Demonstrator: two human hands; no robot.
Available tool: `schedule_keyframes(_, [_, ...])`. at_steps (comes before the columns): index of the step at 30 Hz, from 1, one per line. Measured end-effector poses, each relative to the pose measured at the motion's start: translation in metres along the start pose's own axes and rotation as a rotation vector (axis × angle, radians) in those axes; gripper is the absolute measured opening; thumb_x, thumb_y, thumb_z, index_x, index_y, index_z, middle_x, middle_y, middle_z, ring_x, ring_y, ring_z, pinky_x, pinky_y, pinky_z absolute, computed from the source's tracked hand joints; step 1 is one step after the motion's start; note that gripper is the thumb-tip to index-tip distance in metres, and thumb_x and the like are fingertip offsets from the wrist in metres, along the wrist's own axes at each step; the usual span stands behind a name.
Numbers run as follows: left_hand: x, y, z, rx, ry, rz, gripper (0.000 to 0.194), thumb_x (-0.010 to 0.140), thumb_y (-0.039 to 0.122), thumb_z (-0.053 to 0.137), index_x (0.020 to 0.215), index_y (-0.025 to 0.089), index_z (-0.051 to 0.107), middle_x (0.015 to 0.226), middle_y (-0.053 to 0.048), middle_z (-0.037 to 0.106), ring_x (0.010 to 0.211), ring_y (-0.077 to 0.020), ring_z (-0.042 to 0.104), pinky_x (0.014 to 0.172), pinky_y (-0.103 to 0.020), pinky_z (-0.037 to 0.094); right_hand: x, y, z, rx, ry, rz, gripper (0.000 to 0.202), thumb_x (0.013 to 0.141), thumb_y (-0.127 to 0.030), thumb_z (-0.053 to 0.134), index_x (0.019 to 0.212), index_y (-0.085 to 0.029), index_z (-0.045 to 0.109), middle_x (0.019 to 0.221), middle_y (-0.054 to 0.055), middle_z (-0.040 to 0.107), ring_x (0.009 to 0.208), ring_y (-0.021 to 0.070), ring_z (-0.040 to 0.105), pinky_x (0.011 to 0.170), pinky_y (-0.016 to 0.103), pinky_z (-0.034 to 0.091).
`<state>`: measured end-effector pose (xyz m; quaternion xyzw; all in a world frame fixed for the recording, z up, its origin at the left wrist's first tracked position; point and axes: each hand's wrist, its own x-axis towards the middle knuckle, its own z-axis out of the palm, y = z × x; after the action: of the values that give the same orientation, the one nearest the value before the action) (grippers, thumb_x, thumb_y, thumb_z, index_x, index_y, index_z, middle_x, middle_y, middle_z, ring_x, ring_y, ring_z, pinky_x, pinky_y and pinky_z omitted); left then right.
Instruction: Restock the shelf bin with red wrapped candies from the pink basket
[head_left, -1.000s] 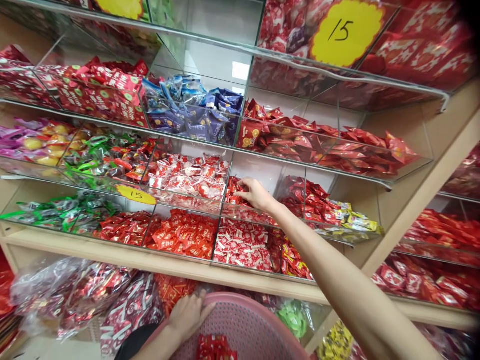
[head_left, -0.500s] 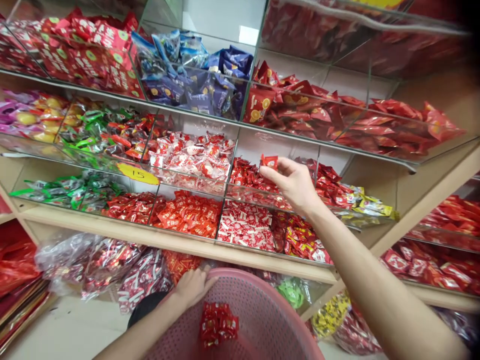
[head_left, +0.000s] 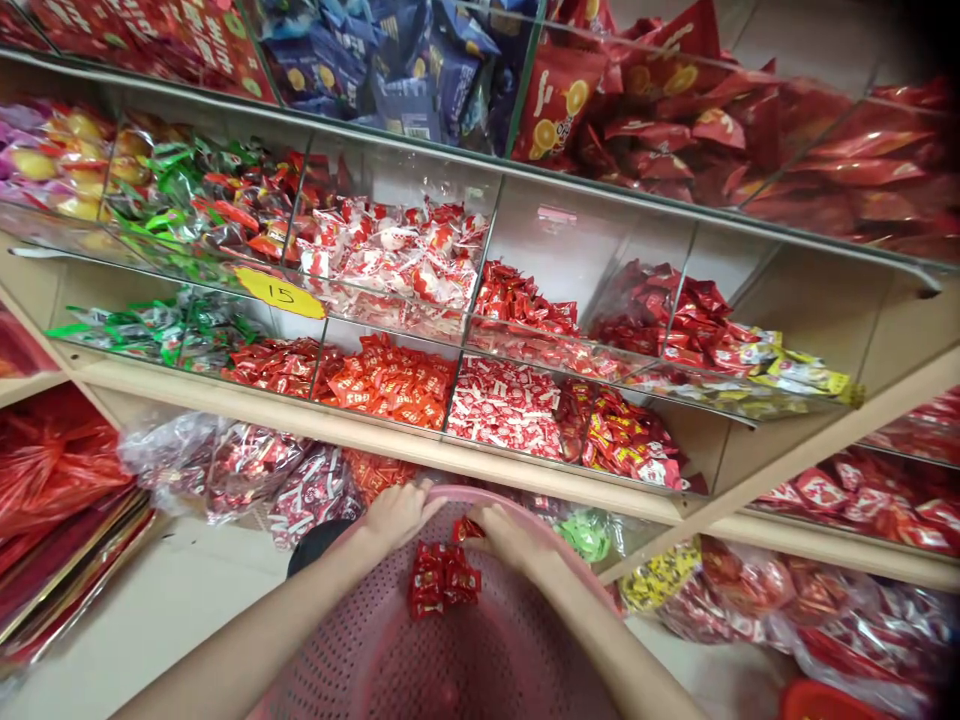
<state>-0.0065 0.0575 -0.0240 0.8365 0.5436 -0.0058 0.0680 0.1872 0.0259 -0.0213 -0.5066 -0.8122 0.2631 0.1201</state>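
A pink perforated plastic basket (head_left: pixel 341 640) is in front of me, and my left hand (head_left: pixel 397 515) grips its far rim. Inside the basket my right hand (head_left: pixel 506 535) pinches a small red-wrapped candy (head_left: pixel 466 529). Just below that hand lies a cluster of similar red candies (head_left: pixel 442 580) against the basket's far wall. Above, on the shelf, a bin of small red candies (head_left: pixel 525 300) shows behind a clear front panel.
Glass-fronted shelves hold red-and-white candies (head_left: pixel 397 245), orange-red packets (head_left: pixel 394 385) and blue bags (head_left: pixel 390 70). A yellow price tag (head_left: pixel 280 292) reads 15. Under the wooden shelf edge (head_left: pixel 375 433) lie plastic bags of candy (head_left: pixel 247 465). Red bags (head_left: pixel 60 470) stand at left.
My right hand has come down from the shelf bin into the basket, still pinching a red candy. My left hand stays on the rim. The view has shifted lower.
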Motion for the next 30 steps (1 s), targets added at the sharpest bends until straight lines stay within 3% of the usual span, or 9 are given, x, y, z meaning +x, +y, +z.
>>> schedule_keyframes(4, [-0.001,-0.001,0.001,0.013,-0.001,0.000,0.060,0.090,0.055,0.018,0.120,0.013,0.049,0.094,-0.017,0.067,0.091,-0.0313,0.064,0.075,-0.040,0.048,-0.007,0.013,0.010,-0.089,-0.062,0.055,0.013,0.076,-0.023,0.061,0.087,-0.016,0.064,0.092,0.008,0.065,0.085,0.0225,0.058,0.077,0.033,0.043])
schedule_keyframes(13, [-0.002,0.000,0.002,0.023,0.002,0.006,0.059,0.091,0.055,0.019,0.120,0.013,0.048,0.094,-0.017,0.067,0.090,-0.0316,0.064,0.073,-0.040,0.048,-0.010,0.000,0.027,-0.151,-0.184,0.053,0.016,0.073,-0.022,0.066,0.088,-0.017,0.066,0.098,0.010,0.065,0.092,0.0234,0.058,0.081,0.031,0.044])
schedule_keyframes(18, [-0.003,0.000,0.002,0.026,0.012,0.000,0.058,0.091,0.055,0.019,0.119,0.014,0.049,0.094,-0.016,0.067,0.089,-0.0303,0.065,0.073,-0.039,0.049,-0.009,0.001,0.036,-0.115,-0.190,0.078,0.019,0.070,-0.016,0.067,0.089,-0.015,0.065,0.100,0.012,0.064,0.094,0.0244,0.057,0.082,0.033,0.043])
schedule_keyframes(23, [-0.003,0.000,0.003,0.035,0.024,0.007,0.058,0.091,0.054,0.020,0.119,0.013,0.049,0.094,-0.016,0.067,0.088,-0.0320,0.065,0.071,-0.041,0.050,-0.009,0.003,0.034,0.025,-0.136,0.101,0.014,0.065,-0.015,0.070,0.078,-0.016,0.064,0.093,0.009,0.064,0.089,0.0230,0.055,0.080,0.032,0.041])
schedule_keyframes(26, [-0.003,0.000,0.003,0.039,0.029,0.006,0.057,0.091,0.054,0.021,0.117,0.013,0.050,0.092,-0.016,0.068,0.087,-0.0321,0.065,0.070,-0.041,0.050,-0.008,0.004,0.026,0.160,-0.072,0.110,0.013,0.066,-0.023,0.071,0.068,-0.017,0.060,0.082,0.004,0.063,0.082,0.0203,0.053,0.075,0.031,0.040])
schedule_keyframes(30, [-0.003,0.000,0.003,0.040,0.036,0.004,0.054,0.091,0.053,0.021,0.114,0.014,0.050,0.093,-0.015,0.067,0.087,-0.0296,0.066,0.071,-0.039,0.050,-0.007,0.004,0.018,0.411,-0.019,0.147,0.035,0.077,-0.051,0.055,0.069,-0.017,0.056,0.068,0.000,0.058,0.065,0.0142,0.050,0.063,0.028,0.040])
